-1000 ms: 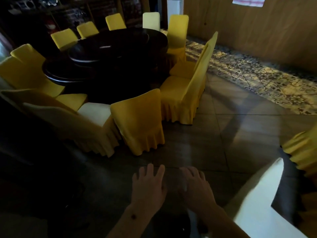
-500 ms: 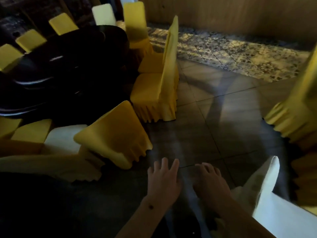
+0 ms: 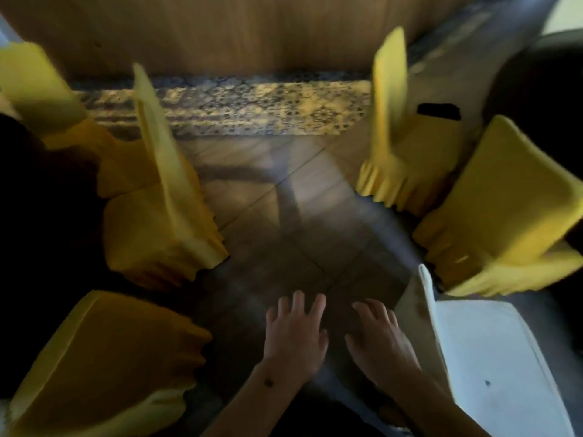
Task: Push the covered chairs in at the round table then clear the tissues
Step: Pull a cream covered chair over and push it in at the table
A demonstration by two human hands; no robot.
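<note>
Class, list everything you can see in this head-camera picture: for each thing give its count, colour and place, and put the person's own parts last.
Yellow-covered chairs: five. Left side: one far left, one with a tall back seen edge-on, one at lower left. Right side: one edge-on, one tilted at mid right.
White-covered chair: one, lower right, beside the right hand.
Round table: dark; only its edge shows at far left.
Tiled floor: brown, centre.
Patterned floor strip: yellow and dark, below the wall.
Wooden wall: brown, across the top.
Tissues: none visible.
Left hand: one, bottom centre, fingers spread, grip holding nothing.
Right hand: one, just right of it, also holding nothing.
</note>
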